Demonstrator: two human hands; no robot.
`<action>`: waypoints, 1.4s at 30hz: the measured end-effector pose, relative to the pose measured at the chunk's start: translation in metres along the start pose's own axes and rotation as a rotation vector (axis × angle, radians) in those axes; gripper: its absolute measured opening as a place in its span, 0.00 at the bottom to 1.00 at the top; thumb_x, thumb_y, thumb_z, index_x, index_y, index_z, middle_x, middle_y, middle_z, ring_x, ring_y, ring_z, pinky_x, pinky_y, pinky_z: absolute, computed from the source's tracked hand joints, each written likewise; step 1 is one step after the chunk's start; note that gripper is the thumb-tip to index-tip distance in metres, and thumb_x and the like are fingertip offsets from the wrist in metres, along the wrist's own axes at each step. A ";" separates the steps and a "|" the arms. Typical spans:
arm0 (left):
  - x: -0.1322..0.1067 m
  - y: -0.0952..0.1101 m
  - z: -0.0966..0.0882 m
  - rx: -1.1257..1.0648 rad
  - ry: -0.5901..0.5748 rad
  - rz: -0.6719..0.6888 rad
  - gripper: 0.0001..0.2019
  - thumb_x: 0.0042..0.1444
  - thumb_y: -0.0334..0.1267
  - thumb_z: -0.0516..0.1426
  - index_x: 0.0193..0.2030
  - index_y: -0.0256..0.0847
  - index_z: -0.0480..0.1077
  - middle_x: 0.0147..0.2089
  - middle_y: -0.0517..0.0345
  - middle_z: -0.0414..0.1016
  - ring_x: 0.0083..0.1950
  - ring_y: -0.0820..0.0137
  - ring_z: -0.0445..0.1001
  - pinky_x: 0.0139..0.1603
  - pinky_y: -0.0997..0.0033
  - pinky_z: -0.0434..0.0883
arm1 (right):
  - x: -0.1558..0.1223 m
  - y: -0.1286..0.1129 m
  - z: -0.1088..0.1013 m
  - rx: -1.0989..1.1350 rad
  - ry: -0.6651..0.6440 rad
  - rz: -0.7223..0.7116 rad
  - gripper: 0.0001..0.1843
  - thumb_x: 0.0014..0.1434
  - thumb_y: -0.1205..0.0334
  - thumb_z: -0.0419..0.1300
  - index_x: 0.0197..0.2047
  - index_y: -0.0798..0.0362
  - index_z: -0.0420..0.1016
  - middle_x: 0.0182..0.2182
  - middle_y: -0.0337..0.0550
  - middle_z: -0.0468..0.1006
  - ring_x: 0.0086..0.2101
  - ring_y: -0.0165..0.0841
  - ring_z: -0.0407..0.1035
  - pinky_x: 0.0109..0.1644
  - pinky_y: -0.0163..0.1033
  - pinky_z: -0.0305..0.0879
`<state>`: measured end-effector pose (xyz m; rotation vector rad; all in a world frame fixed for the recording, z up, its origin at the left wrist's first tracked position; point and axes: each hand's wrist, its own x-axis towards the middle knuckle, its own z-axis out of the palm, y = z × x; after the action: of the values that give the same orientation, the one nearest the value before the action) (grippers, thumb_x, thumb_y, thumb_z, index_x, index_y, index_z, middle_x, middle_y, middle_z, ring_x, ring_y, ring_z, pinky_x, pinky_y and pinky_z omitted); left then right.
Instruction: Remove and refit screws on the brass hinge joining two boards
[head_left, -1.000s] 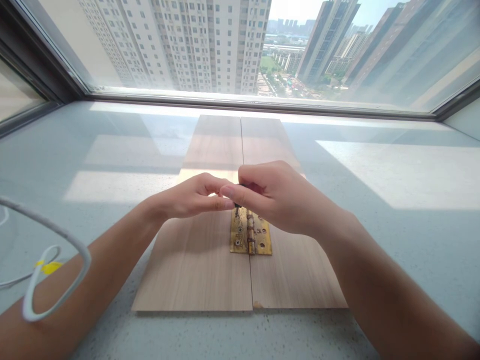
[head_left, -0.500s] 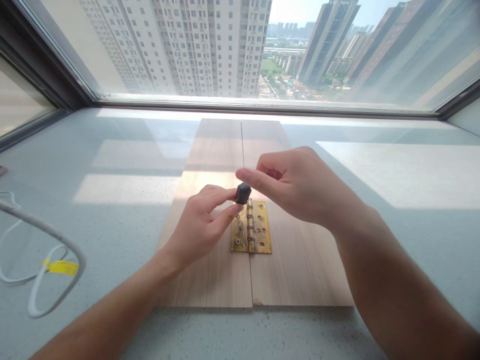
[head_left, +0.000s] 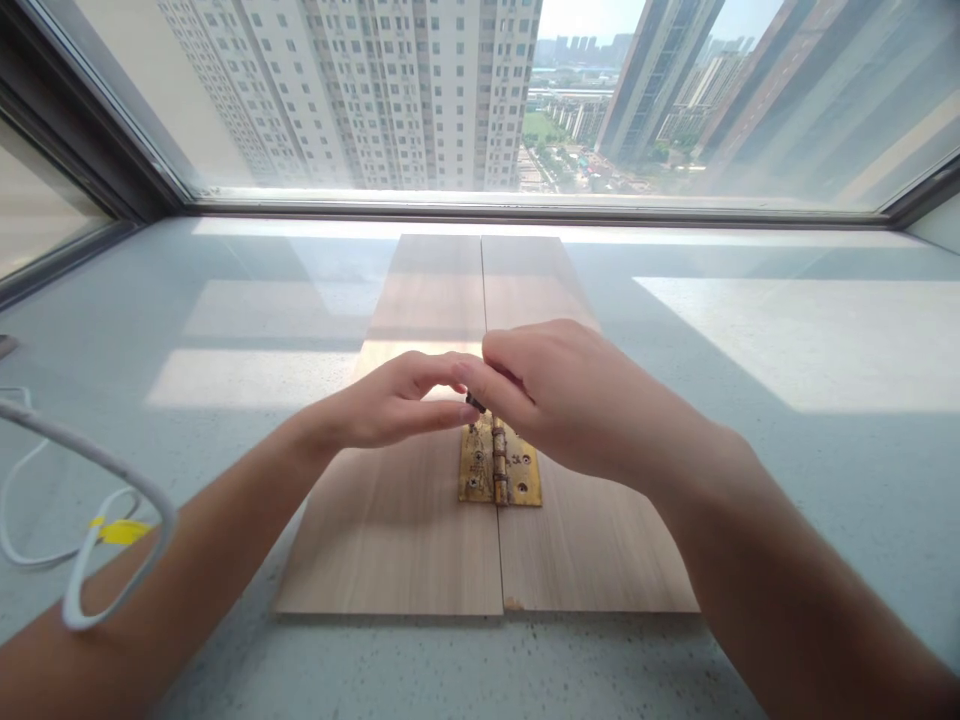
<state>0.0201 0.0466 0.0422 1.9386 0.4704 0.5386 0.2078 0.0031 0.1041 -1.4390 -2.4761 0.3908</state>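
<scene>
Two wooden boards (head_left: 390, 540) lie side by side on a grey sill, joined by a brass hinge (head_left: 499, 474) across their seam. My right hand (head_left: 562, 400) is closed around a small dark stubby screwdriver (head_left: 475, 403), whose tip stands on the upper left leaf of the hinge. My left hand (head_left: 390, 405) pinches the same tool from the left, its fingertips meeting my right thumb. Most of the tool is hidden by the fingers.
A white cable (head_left: 82, 520) with a yellow tag (head_left: 120, 531) loops at the left on the grey sill (head_left: 787, 440). A large window (head_left: 480, 100) runs along the far edge, with a dark frame corner at the left.
Half a second ago my right hand was lifted off the tool, which my left fingers held upright. Now my right hand has come back down and closed over it.
</scene>
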 end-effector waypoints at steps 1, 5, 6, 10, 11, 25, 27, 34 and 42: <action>0.003 -0.001 -0.007 -0.040 -0.071 -0.023 0.11 0.63 0.38 0.55 0.47 0.47 0.77 0.52 0.53 0.77 0.52 0.62 0.74 0.53 0.60 0.72 | 0.000 0.001 0.000 0.012 -0.003 0.009 0.24 0.65 0.55 0.47 0.19 0.52 0.54 0.16 0.36 0.60 0.21 0.27 0.51 0.27 0.40 0.43; 0.010 -0.004 -0.017 -0.072 -0.142 -0.064 0.12 0.62 0.39 0.56 0.49 0.46 0.77 0.52 0.51 0.77 0.56 0.59 0.73 0.54 0.60 0.72 | 0.001 0.004 0.000 0.064 -0.008 0.051 0.24 0.65 0.54 0.47 0.18 0.53 0.52 0.15 0.35 0.57 0.20 0.26 0.50 0.26 0.39 0.42; 0.010 -0.004 -0.016 -0.055 -0.124 -0.059 0.12 0.62 0.39 0.56 0.50 0.46 0.76 0.53 0.51 0.77 0.56 0.60 0.72 0.55 0.60 0.72 | 0.002 0.005 0.000 0.078 -0.006 0.060 0.25 0.65 0.53 0.47 0.18 0.53 0.52 0.15 0.35 0.57 0.20 0.26 0.50 0.26 0.39 0.42; 0.005 -0.006 -0.007 0.047 0.011 -0.024 0.12 0.62 0.37 0.56 0.50 0.45 0.76 0.50 0.54 0.78 0.52 0.65 0.74 0.54 0.64 0.71 | 0.002 0.011 -0.003 0.107 0.036 0.072 0.24 0.64 0.47 0.50 0.21 0.52 0.58 0.17 0.34 0.61 0.21 0.26 0.53 0.27 0.38 0.44; 0.003 -0.007 -0.003 0.087 0.085 -0.030 0.11 0.62 0.38 0.56 0.49 0.45 0.76 0.48 0.55 0.78 0.50 0.65 0.75 0.52 0.65 0.71 | 0.002 0.012 -0.004 0.098 0.052 0.076 0.24 0.63 0.45 0.51 0.22 0.52 0.61 0.18 0.35 0.63 0.21 0.26 0.55 0.27 0.38 0.44; -0.016 0.004 0.032 0.495 0.583 -0.023 0.07 0.56 0.41 0.62 0.37 0.40 0.76 0.36 0.57 0.79 0.39 0.68 0.74 0.40 0.67 0.68 | 0.001 0.005 0.000 0.014 0.077 0.120 0.30 0.60 0.35 0.49 0.20 0.52 0.63 0.16 0.36 0.65 0.20 0.27 0.55 0.25 0.37 0.45; -0.015 0.005 0.034 0.540 0.595 -0.022 0.06 0.56 0.40 0.62 0.36 0.40 0.75 0.34 0.58 0.78 0.38 0.68 0.73 0.39 0.68 0.67 | 0.002 0.002 0.006 -0.009 0.084 0.095 0.29 0.61 0.39 0.49 0.18 0.52 0.61 0.15 0.35 0.63 0.20 0.27 0.53 0.25 0.37 0.44; -0.005 0.012 0.017 0.362 0.300 -0.019 0.04 0.59 0.36 0.57 0.39 0.41 0.72 0.40 0.60 0.78 0.42 0.70 0.73 0.42 0.71 0.69 | 0.003 -0.004 0.008 0.011 0.117 0.108 0.24 0.61 0.53 0.50 0.17 0.53 0.52 0.13 0.34 0.56 0.18 0.25 0.49 0.23 0.37 0.42; -0.004 -0.002 0.006 0.192 0.203 -0.048 0.08 0.62 0.39 0.56 0.43 0.43 0.76 0.41 0.59 0.79 0.44 0.69 0.76 0.46 0.69 0.70 | 0.002 0.002 0.005 0.104 0.051 0.107 0.23 0.61 0.54 0.50 0.18 0.53 0.51 0.13 0.33 0.53 0.18 0.24 0.48 0.22 0.37 0.43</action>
<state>0.0199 0.0405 0.0379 2.0578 0.7182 0.6839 0.2068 0.0056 0.0990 -1.5239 -2.3095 0.4902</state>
